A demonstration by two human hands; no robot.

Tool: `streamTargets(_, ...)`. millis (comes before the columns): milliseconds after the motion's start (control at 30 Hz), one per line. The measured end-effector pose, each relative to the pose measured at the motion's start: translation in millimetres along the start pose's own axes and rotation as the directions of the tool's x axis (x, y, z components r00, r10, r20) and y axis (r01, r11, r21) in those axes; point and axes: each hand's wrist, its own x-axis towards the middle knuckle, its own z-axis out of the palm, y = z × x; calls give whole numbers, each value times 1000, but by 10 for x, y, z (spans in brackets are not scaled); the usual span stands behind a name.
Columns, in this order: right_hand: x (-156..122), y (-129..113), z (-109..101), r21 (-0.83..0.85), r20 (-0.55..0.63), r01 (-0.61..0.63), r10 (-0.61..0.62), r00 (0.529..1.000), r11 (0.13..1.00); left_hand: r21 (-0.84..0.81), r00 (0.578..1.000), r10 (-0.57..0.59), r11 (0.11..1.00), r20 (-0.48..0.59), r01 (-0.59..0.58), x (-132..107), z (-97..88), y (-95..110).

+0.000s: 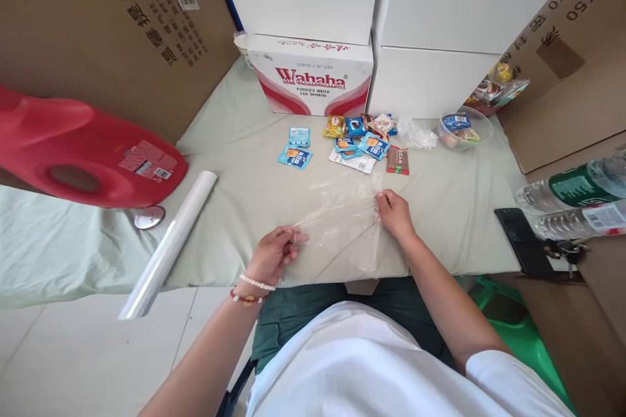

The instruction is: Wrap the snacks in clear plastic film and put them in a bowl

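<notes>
A clear plastic bag [342, 221] is stretched between my two hands over the front of the cloth-covered table. My left hand [276, 251], with two bracelets at the wrist, pinches its left edge. At the other side, my right hand [395, 214] grips the upper right part between thumb and fingers. Just beyond the plastic lie several small snack packets [374, 145] in a loose pile, with a brown-red packet [398, 160] at its right. Two blue packets [295, 156] sit apart to the left.
A roll of clear plastic [169, 244] overhangs the front edge at left, near a red jug [98, 150]. Behind stand a Wahaba carton [313, 75] and white boxes. To the right are a round plastic tub [482, 130], a phone [523, 241], keys and bottles [587, 184].
</notes>
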Motion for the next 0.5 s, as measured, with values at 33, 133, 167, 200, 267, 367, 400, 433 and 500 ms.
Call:
streamTargets(33,15,13,2,-67,11,29,-29,1000,997,31,998,6,1000,-58,-4,-36,-109,-31)
streamTargets(133,54,15,6,-215,45,108,-101,994,971,295,935,204,948,-291,-115,-144,-357,25)
streamTargets(167,65,10,9,-247,56,135,-125,991,960,432,884,321,888,-340,-156,-172,-382,81)
streamTargets(200,74,6,14,-270,67,159,-146,987,950,563,832,439,803,-341,-193,-190,-366,143)
streamTargets(267,84,3,27,-296,81,196,-180,980,935,745,762,612,605,-210,-280,-178,-208,251)
streamTargets(367,76,20,30,-300,73,203,-190,979,932,842,715,698,368,30,-395,-2,222,302)
streamTargets(400,67,33,19,-302,67,197,-186,980,933,842,719,692,346,69,-414,91,364,288)
streamTargets(433,57,49,-1,-304,62,192,-181,981,933,818,736,670,368,96,-442,191,486,263)
streamTargets(500,32,90,-67,-313,51,182,-175,983,932,761,775,620,444,121,-474,377,634,196)
